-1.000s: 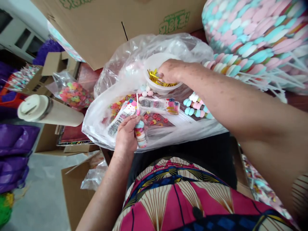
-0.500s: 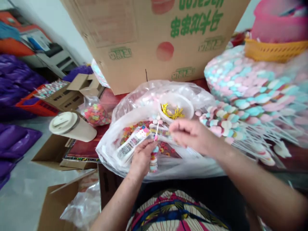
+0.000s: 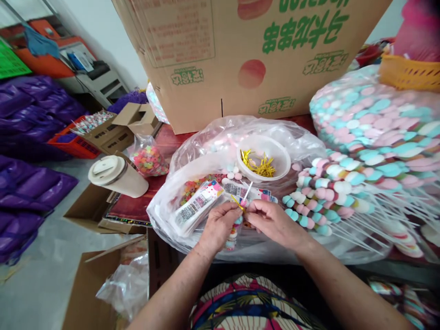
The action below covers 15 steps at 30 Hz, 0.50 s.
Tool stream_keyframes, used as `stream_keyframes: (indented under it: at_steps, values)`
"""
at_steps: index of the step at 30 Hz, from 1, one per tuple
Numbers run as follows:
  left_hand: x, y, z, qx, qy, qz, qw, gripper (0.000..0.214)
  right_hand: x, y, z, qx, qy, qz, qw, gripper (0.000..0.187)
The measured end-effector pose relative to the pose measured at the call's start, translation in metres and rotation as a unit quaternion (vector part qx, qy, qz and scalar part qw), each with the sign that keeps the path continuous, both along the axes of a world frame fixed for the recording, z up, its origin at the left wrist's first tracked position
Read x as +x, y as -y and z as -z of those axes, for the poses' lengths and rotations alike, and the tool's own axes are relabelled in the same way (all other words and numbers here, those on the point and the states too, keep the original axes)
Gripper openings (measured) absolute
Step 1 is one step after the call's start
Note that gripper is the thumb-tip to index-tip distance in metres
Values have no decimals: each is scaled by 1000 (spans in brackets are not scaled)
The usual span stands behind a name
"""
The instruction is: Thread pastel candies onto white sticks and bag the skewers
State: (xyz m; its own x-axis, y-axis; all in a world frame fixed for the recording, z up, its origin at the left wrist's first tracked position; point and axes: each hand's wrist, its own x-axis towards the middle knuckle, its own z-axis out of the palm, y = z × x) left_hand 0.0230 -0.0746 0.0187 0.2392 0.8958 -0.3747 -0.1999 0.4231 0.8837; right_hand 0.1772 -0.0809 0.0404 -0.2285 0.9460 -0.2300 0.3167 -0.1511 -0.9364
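My left hand (image 3: 220, 225) is closed around the neck of a wrapped candy skewer (image 3: 232, 238), whose colourful pieces hang below the fingers. Its white stick (image 3: 247, 191) points up between my hands. A gold twist tie (image 3: 236, 201) lies across the neck of the wrapper. My right hand (image 3: 273, 222) pinches at the tie from the other side; its fingertips are partly hidden. Behind them stands a white plastic bowl (image 3: 288, 160) with more gold twist ties (image 3: 263, 166). A stack of printed clear sleeves (image 3: 197, 207) lies left of my hands.
Marshmallow skewers (image 3: 330, 183) are piled to the right, beside a large bag of them (image 3: 360, 101). A big cardboard box (image 3: 213, 87) stands behind. To the left are a lidded cup (image 3: 127, 181) and a bag of ring candies (image 3: 151, 160). Loose rings (image 3: 195, 188) lie on the plastic sheet.
My right hand has come down from beside the bowl to the skewer's neck, where a gold twist tie now shows. My left hand still grips the skewer. The view has shifted slightly.
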Motion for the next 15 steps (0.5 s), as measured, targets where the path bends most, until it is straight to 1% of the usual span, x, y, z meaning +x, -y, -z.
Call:
stream_keyframes:
  at_steps: [2,4,6,9,11,12,15]
  values:
    - [-1,-1,2,11,-25,7,1000,15,0,1,-4,-41,-25,-4,999,13]
    - [-1,-2,3,9,-29,1,1000,16,-1,2,-5,-40,-48,10,998,10]
    - [1,-2,3,3,-21,-6,1000,16,-2,4,-4,2,-34,14,999,12]
    - [4,-2,2,2,-6,5,1000,15,-1,6,-4,74,11,23,997,20]
    - [4,-1,0,13,-20,8,1000,16,0,7,-5,85,8,23,996,23]
    - [3,-1,-1,22,-36,9,999,17,1,7,-7,69,-3,8,998,23]
    - [1,-1,-8,57,-93,26,994,16,1,5,-9,-25,-37,-35,998,19]
